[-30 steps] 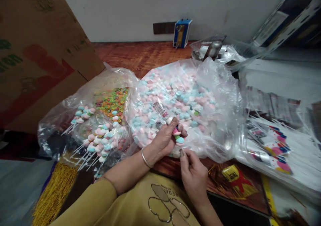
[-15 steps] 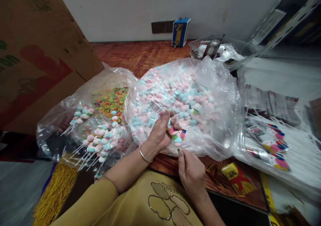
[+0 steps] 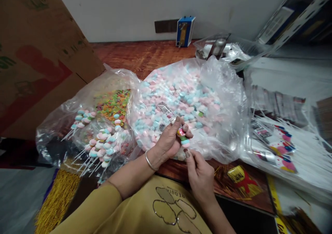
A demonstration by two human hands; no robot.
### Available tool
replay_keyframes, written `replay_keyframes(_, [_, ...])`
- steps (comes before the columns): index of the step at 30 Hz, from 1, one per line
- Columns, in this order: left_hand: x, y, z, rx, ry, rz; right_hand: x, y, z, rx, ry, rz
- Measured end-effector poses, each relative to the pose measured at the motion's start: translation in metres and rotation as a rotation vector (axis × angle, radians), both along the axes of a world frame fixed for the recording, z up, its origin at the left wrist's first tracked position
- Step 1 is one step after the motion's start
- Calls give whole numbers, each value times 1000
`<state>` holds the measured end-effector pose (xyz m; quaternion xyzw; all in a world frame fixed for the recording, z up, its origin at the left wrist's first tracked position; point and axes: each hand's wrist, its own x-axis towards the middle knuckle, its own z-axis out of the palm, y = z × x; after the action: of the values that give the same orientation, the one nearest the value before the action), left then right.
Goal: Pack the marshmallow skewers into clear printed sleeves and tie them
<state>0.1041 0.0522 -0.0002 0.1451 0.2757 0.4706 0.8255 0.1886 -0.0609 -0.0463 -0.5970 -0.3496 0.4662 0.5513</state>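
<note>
My left hand [image 3: 168,141] is closed round a printed clear plastic wrapper [image 3: 166,110], whose top sticks out above the thumb. Out of its lower end shows a candy skewer with a pink, white and blue marshmallow [image 3: 185,143] and a green piece above it. Just below, my right hand [image 3: 201,173] pinches the skewer's stick, mostly hidden by the fingertips. Behind both hands lies a big clear bag of pink and blue marshmallows [image 3: 178,93].
At left are finished-looking marshmallow skewers [image 3: 103,142] on a bag of coloured cereal rings [image 3: 115,104]. A tray of white sticks [image 3: 308,158] and printed wrappers [image 3: 282,147] stands at right. Gold twist ties [image 3: 242,182] lie near the table edge. A cardboard box [image 3: 38,64] rises at left.
My left fingers have closed further over the wrapper, covering its colourful lower part. The right hand has shifted slightly right and up, still pinching the stick. The view has moved a little.
</note>
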Motion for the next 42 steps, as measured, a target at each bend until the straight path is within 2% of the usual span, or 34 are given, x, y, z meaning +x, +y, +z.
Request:
replay_keyframes(3, [-5,5,3,-24,6,28,0,1,4,-87,409,144])
replay_keyframes(6, [-12,11,2,5,4,54,-1,3,8,-136,758,206])
replay_keyframes(8, [-15,14,-1,39,3,72,-2,3,7,-135,824,210])
replay_keyframes(10, [-15,15,-5,50,29,104,-3,3,5,-119,798,205])
replay_keyframes(13, [-11,15,-6,23,108,172,-5,0,-2,-75,575,190])
replay_keyframes(15, [-9,15,-6,-4,157,209,-4,-3,-6,-13,253,169])
replay_keyframes(19, [-6,16,-4,-31,216,217,2,-4,-14,243,-600,29])
replay_keyframes(21, [-5,15,-5,-33,228,194,4,-3,-17,337,-852,-32])
replay_keyframes(22, [-5,14,-5,-34,230,176,5,-3,-17,351,-880,-41])
replay_keyframes(24, [-5,11,-6,-29,222,123,5,-2,-17,291,-707,-6])
replay_keyframes(28, [-5,7,-9,3,134,18,2,0,-7,20,216,109])
replay_keyframes(30, [-6,6,-10,9,85,-5,1,2,-1,-73,600,169])
replay_keyframes(32, [-6,6,-10,10,61,-10,-1,3,2,-130,802,248])
replay_keyframes(34, [-6,5,-9,9,60,-8,-2,3,2,-151,845,278])
replay_keyframes(36, [-6,4,-7,-5,70,-11,-3,1,-2,-115,711,231])
replay_keyframes(37, [-6,4,-6,-14,77,-11,-3,0,-4,-80,566,201])
replay_keyframes(39, [-5,3,-4,-30,87,-11,-1,-1,-9,29,133,144])
replay_keyframes(42, [-4,3,-2,-33,97,1,6,0,-13,288,-670,18])
